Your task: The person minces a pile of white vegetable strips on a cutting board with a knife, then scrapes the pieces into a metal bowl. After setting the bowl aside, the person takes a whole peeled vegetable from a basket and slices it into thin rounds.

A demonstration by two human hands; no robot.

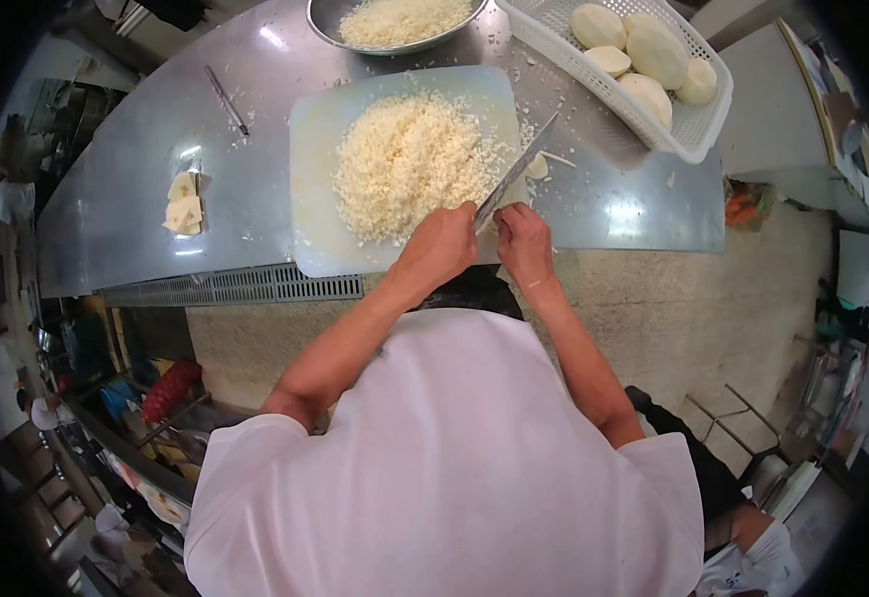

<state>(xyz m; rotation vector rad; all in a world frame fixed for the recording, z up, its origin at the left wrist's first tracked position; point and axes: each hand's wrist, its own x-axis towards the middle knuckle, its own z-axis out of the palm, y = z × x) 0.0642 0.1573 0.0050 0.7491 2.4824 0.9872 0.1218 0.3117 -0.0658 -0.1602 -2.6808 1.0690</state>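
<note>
My left hand [441, 244] is closed around the handle end of a knife [519, 171], whose broad blade points away and to the right. Close beside it, my right hand [524, 242] has its fingers curled together near the blade's lower end; what they hold is hidden. A large heap of finely chopped pale vegetable [410, 164] covers much of the cutting board [313, 224], left of the blade. To the right of the knife lie a small pale slice [537, 167] and a thin strip.
A metal bowl [327, 32] of chopped pieces stands at the back. At back right, a white plastic basket [695, 144] holds several peeled, pale, rounded vegetables [656, 52]. Pale slices [185, 207] and a thin dark tool [225, 99] lie left on the steel table [126, 214].
</note>
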